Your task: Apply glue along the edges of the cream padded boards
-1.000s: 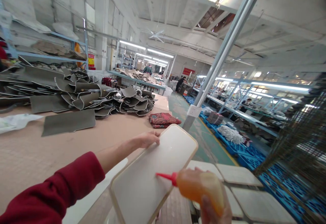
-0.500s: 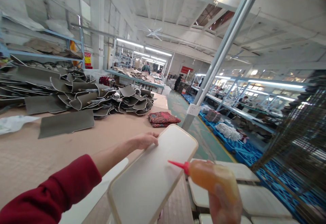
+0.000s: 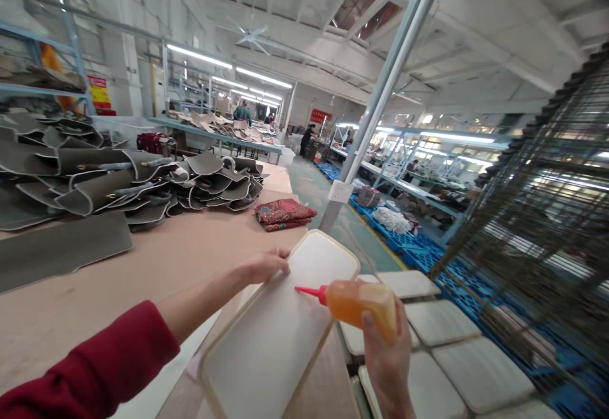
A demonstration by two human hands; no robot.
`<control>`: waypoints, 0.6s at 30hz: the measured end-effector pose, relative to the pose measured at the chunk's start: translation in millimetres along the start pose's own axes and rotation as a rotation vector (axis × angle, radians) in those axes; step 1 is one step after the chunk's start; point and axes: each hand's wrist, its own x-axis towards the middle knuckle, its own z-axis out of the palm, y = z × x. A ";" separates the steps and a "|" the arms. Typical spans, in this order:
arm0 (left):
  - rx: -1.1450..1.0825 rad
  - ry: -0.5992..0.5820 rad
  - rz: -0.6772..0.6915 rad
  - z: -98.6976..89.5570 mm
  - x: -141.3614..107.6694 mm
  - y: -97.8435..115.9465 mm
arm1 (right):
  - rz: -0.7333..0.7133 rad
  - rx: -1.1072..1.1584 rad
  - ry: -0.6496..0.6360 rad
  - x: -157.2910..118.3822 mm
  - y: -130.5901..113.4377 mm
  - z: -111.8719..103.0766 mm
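My left hand [image 3: 267, 264] grips the upper left edge of a white rounded rectangular panel [image 3: 266, 349], its fingers closed over the rim. The panel is tilted and has a yellowish border. In my right hand [image 3: 391, 349] is a squeeze bottle [image 3: 356, 301] of amber liquid, probably glue, with a red cap and a long red nozzle [image 3: 309, 291]. It lies nearly level, and the nozzle points left over the panel's face. Whether the tip touches the surface I cannot tell.
Several similar white panels [image 3: 457, 320] lie in rows at the lower right. Grey-green cut pieces [image 3: 118, 181] are heaped on the tan table [image 3: 190, 247] at left, near a folded red patterned cloth [image 3: 285, 212]. A metal post [image 3: 352, 159], a dark rack [image 3: 537, 228] and blue pallets [image 3: 428, 260] stand beyond.
The view has turned right, so the surroundings slide left. My right hand and the bottle show more clearly, slightly higher and further left in view. Both hands keep their hold.
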 end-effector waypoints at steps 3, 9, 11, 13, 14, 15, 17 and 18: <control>0.000 0.012 -0.034 -0.7 16.2 0.2 | 0.125 0.053 0.012 -19.2 3.2 -2.9; 0.048 0.015 -0.045 11.1 34.2 4.3 | 0.111 0.258 0.362 -21.9 -26.8 -45.1; 0.051 -0.048 -0.014 31.2 36.2 5.6 | 0.052 0.309 0.482 -13.7 -47.5 -68.3; 0.050 -0.126 -0.033 61.5 38.4 5.3 | -0.001 0.339 0.552 -15.8 -66.8 -90.8; 0.053 -0.166 -0.055 79.8 39.7 4.5 | -0.025 0.346 0.571 -22.4 -75.3 -101.4; 0.058 -0.202 -0.082 99.6 41.1 3.2 | -0.048 0.349 0.585 -32.8 -83.0 -111.8; 0.065 -0.253 -0.111 141.8 44.4 -0.3 | -0.085 0.345 0.606 -62.1 -96.8 -132.8; 0.066 -0.261 -0.114 163.3 46.7 -2.3 | -0.097 0.339 0.619 -79.3 -103.5 -144.4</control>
